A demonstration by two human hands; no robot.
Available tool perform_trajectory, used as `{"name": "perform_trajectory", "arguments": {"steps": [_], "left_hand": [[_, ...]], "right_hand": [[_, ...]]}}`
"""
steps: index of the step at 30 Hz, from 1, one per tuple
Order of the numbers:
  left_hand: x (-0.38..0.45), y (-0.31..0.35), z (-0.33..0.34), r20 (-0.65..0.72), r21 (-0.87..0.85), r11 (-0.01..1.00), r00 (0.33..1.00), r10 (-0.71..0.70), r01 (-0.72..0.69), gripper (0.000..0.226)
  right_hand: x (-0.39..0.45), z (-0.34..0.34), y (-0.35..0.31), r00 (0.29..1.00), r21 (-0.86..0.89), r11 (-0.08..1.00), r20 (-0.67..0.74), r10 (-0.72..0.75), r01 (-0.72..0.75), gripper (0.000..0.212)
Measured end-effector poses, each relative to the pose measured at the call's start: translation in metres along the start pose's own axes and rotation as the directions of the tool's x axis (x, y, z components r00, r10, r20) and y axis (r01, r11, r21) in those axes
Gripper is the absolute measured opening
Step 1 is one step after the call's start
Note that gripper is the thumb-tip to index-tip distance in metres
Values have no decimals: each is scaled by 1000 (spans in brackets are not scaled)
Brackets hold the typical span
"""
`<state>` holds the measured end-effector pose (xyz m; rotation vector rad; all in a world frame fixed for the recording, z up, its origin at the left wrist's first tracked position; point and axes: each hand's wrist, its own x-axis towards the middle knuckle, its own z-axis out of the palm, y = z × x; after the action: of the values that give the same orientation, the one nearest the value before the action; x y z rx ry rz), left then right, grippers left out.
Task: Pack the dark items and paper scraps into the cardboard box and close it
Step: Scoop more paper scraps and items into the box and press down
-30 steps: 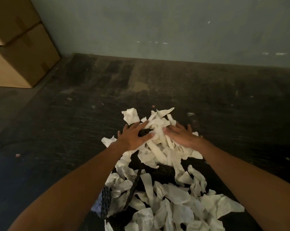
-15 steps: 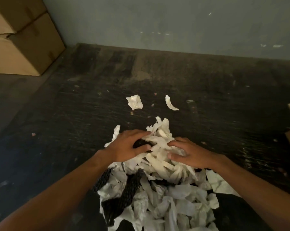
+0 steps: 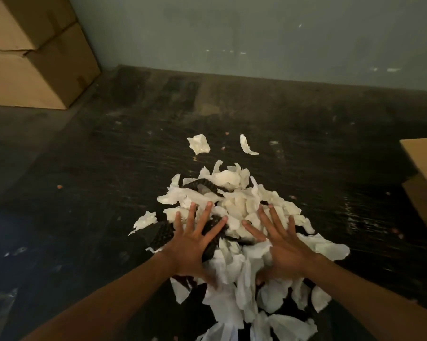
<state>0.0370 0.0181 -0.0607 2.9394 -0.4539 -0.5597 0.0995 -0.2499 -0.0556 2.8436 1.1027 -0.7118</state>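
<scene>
A heap of white paper scraps (image 3: 234, 205) lies on the dark floor in front of me, with dark ribbed items (image 3: 162, 233) mixed into it and partly buried. My left hand (image 3: 195, 244) rests flat on the heap's left side, fingers spread, over one dark piece. My right hand (image 3: 281, 244) lies flat on the right side, fingers spread too. Neither hand holds anything. Two loose scraps (image 3: 199, 143) lie apart beyond the heap. A cardboard box (image 3: 426, 183) shows only its corner at the right edge.
Two stacked closed cardboard boxes (image 3: 35, 57) stand at the far left against the grey wall (image 3: 256, 33). The dark scuffed floor (image 3: 84, 193) stretches around the heap, dotted with small crumbs.
Both hands have gone from curled over the heap's far end to lying flat with fingers spread. The heap has been drawn nearer, leaving two scraps behind. The right-hand box has come into view.
</scene>
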Motion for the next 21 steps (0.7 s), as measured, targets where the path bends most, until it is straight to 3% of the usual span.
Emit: {"name": "perform_trajectory", "arguments": {"steps": [5, 9, 14, 17, 21], "left_hand": [[29, -1, -1, 32, 16, 998, 997, -65, 65, 136], [34, 3, 9, -61, -7, 993, 991, -122, 122, 109], [41, 6, 16, -195, 6, 993, 974, -118, 122, 81], [45, 7, 19, -231, -5, 993, 966, -117, 119, 68], [47, 10, 20, -305, -85, 990, 943, -136, 116, 51]], "right_hand": [[28, 0, 5, 995, -37, 999, -95, 19, -23, 102], [35, -2, 7, 983, -17, 1000, -186, -2, -1, 74], [51, 11, 10, 976, 91, 994, -203, 75, -58, 67], [60, 20, 14, 967, 274, 942, -108, 231, -194, 85], [68, 13, 15, 963, 228, 967, -214, 165, -115, 59]]}}
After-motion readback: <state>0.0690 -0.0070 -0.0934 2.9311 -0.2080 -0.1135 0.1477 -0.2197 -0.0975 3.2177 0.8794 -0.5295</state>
